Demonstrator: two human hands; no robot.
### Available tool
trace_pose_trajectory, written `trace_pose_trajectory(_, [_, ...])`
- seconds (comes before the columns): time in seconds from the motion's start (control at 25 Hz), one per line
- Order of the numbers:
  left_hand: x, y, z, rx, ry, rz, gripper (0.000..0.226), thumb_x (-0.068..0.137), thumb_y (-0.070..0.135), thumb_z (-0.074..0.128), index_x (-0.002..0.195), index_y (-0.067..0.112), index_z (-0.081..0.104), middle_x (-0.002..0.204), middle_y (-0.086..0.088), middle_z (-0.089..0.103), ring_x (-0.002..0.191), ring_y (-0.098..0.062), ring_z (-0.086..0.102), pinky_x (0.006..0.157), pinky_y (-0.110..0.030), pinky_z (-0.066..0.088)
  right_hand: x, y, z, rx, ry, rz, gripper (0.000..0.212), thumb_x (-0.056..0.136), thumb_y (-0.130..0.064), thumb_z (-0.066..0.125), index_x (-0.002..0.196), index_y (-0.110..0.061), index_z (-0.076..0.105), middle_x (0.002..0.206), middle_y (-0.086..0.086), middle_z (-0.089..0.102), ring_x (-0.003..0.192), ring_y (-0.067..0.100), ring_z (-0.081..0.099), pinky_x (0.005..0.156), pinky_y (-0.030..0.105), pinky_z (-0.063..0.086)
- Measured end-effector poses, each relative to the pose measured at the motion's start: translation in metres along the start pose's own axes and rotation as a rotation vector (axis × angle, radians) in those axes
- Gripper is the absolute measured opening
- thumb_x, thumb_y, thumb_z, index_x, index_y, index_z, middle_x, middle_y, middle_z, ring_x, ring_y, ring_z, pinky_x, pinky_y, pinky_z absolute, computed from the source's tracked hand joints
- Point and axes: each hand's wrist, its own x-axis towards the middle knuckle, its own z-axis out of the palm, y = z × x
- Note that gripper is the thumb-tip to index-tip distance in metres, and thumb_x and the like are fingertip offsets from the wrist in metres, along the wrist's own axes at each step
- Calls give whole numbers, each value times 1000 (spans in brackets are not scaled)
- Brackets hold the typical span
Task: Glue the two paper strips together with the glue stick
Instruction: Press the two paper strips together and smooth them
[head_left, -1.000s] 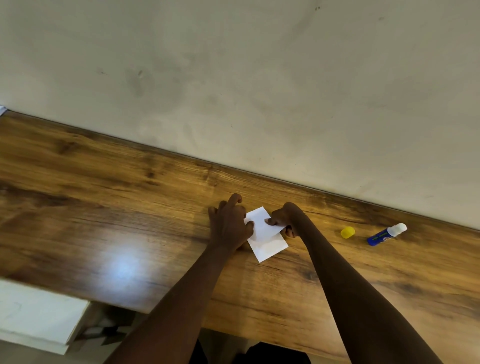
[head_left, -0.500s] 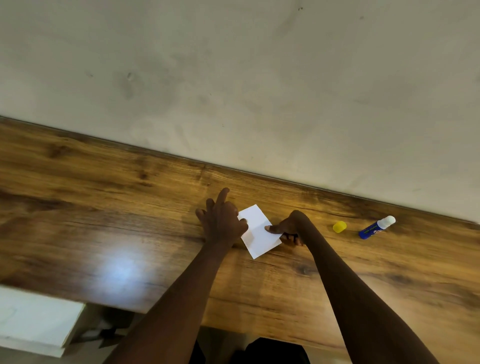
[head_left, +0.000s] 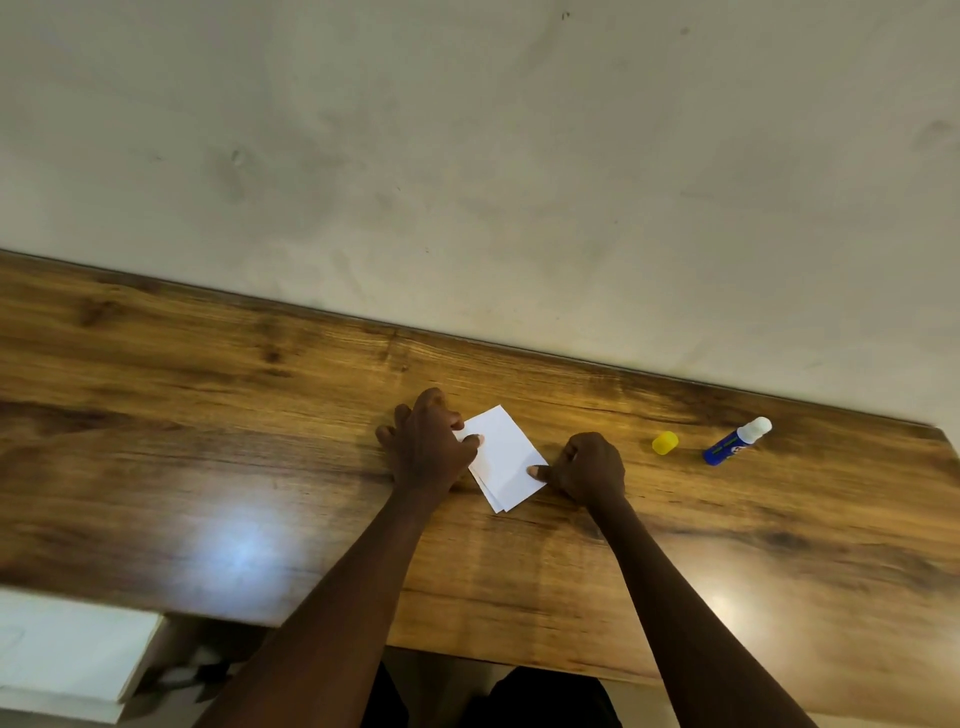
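Two white paper strips (head_left: 505, 457) lie stacked on the wooden table (head_left: 208, 467), the lower one showing as a thin edge at the near corner. My left hand (head_left: 426, 447) rests on the stack's left side with its thumb pressing the top sheet. My right hand (head_left: 589, 467) sits at the right edge, fingers curled, thumb tip pressing down on the paper's near right corner. The blue glue stick (head_left: 735, 441) lies uncapped on its side to the right, white tip pointing to the wall. Its yellow cap (head_left: 665, 442) lies between the stick and my right hand.
A pale wall (head_left: 467, 156) runs along the table's far edge. A white block-like object (head_left: 67, 660) sits below the table's near left edge. Light glares on the tabletop at the near left.
The top sheet, held lifted by my right hand a second ago, now lies flat on the lower one. My right hand has shifted to press the near right corner; my left thumb presses the paper.
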Motion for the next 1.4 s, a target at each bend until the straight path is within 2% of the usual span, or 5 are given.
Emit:
trace_pose_trajectory(0.16, [-4,-2,1,13,-15,30,36,75,35,69,103,12,64,118,-5,58,111,-24,50,91,-40,37,-15,-11,16,161,113,-208,20,70,-10,73,86,-1,64,100,16,65,86,24,56,67,23,34])
trace_pose_trajectory(0.56, [-14,-9,2,-10,17,39,39,76,32,68,112,18,62,115,-3,58,107,-24,50,85,-38,38,-14,-24,33,266,-76,-505,17,65,-9,77,67,3,65,78,22,67,60,8,46,53,7,32])
trace_pose_trajectory(0.92, [-38,1,25,59,113,-48,34,88,27,50,121,18,54,123,-4,51,109,-28,42,84,-40,31,-44,-12,35,234,-71,-539,5,69,4,64,65,5,66,78,23,67,69,21,53,61,23,33])
trace_pose_trajectory(1.2, [-40,0,30,93,117,-27,34,90,28,46,122,17,52,126,-6,50,110,-29,42,83,-39,29,-46,-6,35,226,-63,-508,8,74,-3,65,70,2,70,83,20,70,74,20,58,62,13,34])
trace_pose_trajectory(1.4, [-41,0,28,135,108,-21,34,91,29,45,122,18,51,127,-4,49,112,-28,42,85,-40,31,-37,-2,17,151,-355,-561,16,63,-7,77,75,0,68,85,19,70,63,4,50,56,-1,34])
